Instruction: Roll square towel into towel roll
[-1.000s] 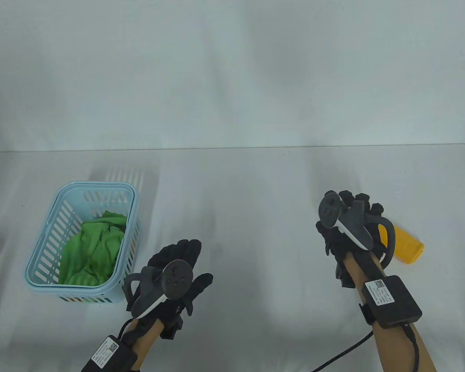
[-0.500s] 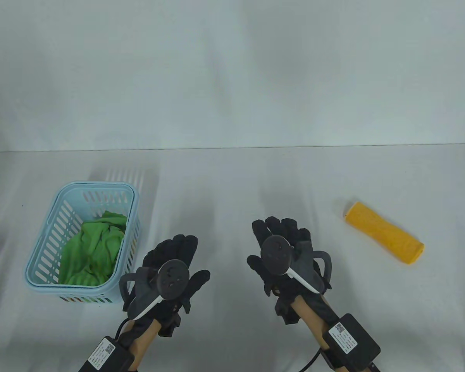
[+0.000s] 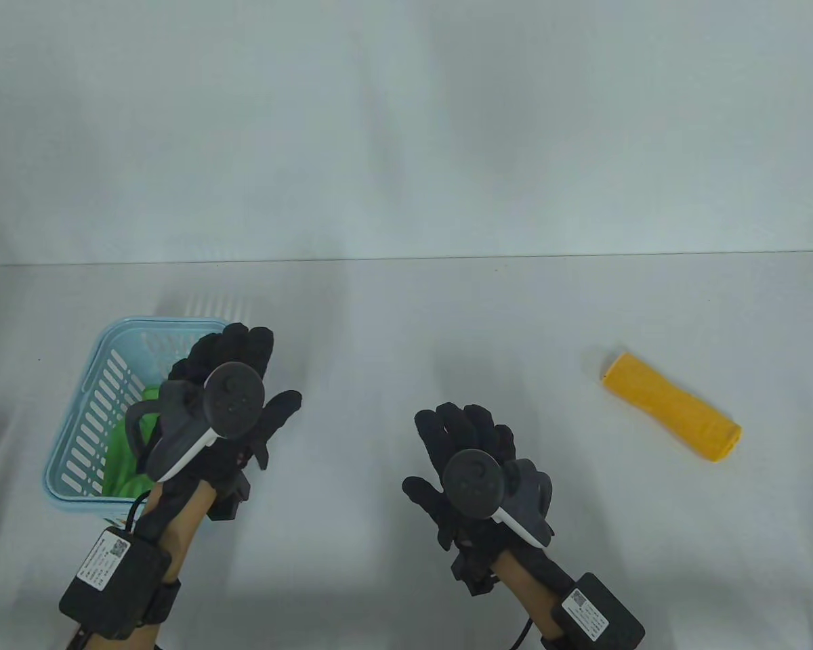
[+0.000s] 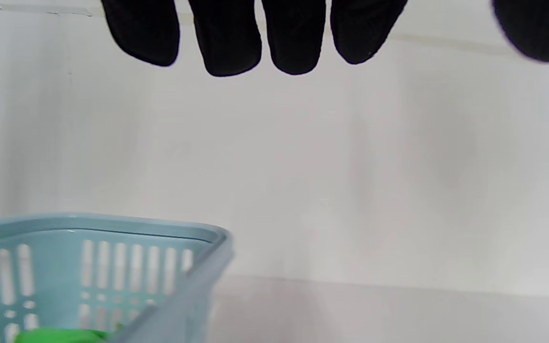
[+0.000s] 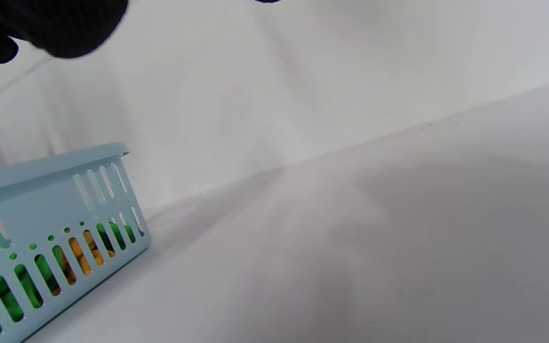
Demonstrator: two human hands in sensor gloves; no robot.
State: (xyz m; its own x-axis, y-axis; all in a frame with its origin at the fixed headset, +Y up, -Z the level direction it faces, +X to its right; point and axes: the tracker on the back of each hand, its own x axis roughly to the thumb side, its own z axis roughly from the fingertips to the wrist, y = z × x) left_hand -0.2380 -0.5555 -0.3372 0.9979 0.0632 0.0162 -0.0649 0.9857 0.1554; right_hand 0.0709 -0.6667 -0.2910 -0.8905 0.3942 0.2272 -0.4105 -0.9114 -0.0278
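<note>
I see the yellow towel roll (image 3: 673, 416) lying on the tabletop (image 3: 406, 325) at the right, well apart from both hands. Its long axis runs diagonally: one end points toward the far left, the other toward the near right edge. The green towel (image 3: 123, 467) sits crumpled in the light blue basket (image 3: 85, 420) at the left; through the basket slots in the right wrist view I also catch something orange, too hidden to name. My left hand (image 3: 227, 406) hovers over the basket's right side, fingers (image 4: 227, 43) straight and spread, its grip wide and holding nothing. My right hand (image 3: 477, 474) is over the middle of the tabletop, fingers loosely spread, grip wide and empty too.
</note>
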